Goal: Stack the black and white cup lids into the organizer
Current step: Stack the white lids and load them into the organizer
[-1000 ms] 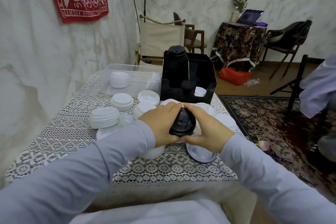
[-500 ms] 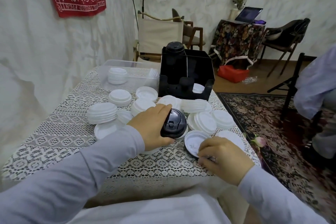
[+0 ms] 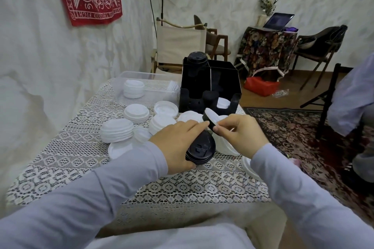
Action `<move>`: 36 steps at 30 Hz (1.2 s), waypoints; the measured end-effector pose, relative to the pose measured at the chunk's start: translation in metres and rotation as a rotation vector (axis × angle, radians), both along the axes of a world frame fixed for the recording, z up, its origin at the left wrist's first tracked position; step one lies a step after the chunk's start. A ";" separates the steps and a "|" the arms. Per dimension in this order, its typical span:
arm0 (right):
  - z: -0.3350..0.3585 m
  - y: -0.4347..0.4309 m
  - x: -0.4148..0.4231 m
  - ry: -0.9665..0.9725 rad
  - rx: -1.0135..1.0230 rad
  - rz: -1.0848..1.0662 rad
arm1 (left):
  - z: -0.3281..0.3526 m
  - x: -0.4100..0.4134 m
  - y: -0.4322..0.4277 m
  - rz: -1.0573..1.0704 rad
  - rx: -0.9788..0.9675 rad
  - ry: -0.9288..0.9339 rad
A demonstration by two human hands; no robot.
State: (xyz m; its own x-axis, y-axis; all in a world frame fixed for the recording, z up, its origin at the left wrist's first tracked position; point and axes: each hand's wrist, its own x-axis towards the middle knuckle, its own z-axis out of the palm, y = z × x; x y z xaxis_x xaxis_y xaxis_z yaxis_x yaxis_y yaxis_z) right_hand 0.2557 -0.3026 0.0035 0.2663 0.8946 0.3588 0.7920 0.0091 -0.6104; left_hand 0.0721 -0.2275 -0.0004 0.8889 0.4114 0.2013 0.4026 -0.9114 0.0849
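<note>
Left hand point(image 3: 174, 143) is gripping black lid stack point(image 3: 201, 150) toward table point(image 3: 81, 157) front edge; right hand point(image 3: 242, 133) is pinching tilted lid point(image 3: 211, 119), near organizer point(image 3: 222, 79).

- The room is softly lit, not bright and not dark, and the colours look a little cold and blue.
- The light is even all over (no lamp or window shows), so the shadows are faint.
- A soft shadow lies on the lace cloth point(image 3: 192, 186) just under the left hand point(image 3: 178, 143) and the black lid stack point(image 3: 200, 149) it grips.
- The black organizer point(image 3: 222, 79) is so dark inside that little can be made out.
- The white lid piles point(image 3: 117, 131) look pale and their edges run together.
- The lid point(image 3: 210, 119) pinched in the right hand point(image 3: 240, 133) looks a bit smeared.
- Near the edges things bend and stretch: the sleeves point(image 3: 81, 198) look huge, and the wall point(image 3: 30, 66) is soft and blotchy.
</note>
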 end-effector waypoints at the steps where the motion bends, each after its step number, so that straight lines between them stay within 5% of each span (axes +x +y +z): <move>1: -0.001 0.006 -0.002 0.007 -0.011 0.014 | 0.000 0.000 0.000 0.001 0.009 0.005; 17: 0.000 0.033 -0.008 0.363 -0.034 0.086 | 0.000 -0.004 0.016 0.059 0.008 0.017; 22: 0.005 0.038 -0.004 0.326 -0.034 0.053 | -0.003 -0.007 0.019 0.093 -0.031 0.069; 31: 0.003 0.045 0.040 1.165 0.123 -0.376 | -0.003 -0.008 0.022 0.123 -0.030 0.108; 36: -0.010 0.039 0.055 1.289 0.124 -0.480 | -0.004 -0.009 0.023 0.123 -0.032 0.096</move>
State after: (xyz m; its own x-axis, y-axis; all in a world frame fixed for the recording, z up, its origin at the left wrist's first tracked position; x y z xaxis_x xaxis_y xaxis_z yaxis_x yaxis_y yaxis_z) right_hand 0.3109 -0.2639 -0.0067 0.7381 0.6020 -0.3046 -0.3855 0.0057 -0.9227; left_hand 0.0628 -0.2046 -0.0048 0.8462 0.5229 0.1024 0.5184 -0.8524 0.0687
